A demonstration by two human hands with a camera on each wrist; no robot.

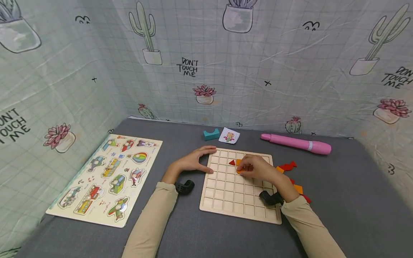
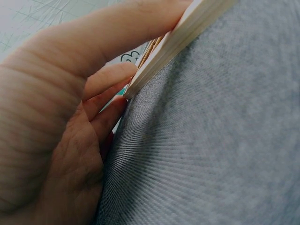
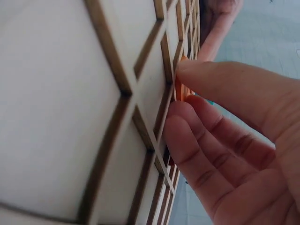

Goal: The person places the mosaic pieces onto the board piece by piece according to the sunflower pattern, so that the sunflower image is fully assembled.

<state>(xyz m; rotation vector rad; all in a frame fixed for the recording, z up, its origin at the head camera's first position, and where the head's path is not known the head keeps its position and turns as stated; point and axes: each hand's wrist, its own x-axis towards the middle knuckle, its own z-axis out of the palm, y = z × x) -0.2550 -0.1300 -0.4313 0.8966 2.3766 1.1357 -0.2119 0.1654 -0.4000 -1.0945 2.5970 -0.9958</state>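
Note:
A pale wooden grid board lies on the table. My left hand rests at its left side, thumb and fingers spread; in the left wrist view, the thumb touches the board's edge and the fingertips reach its far corner. Over the upper part of the grid, my right hand pinches an orange piece between thumb and fingers. The piece is mostly hidden by the fingers in the right wrist view. A red triangle and an orange square sit in grid cells just beyond.
Red pieces and orange pieces lie right of the board. Behind it are a teal notched block and a small picture card. A pink pen-like object lies back right, a vehicle puzzle board at left.

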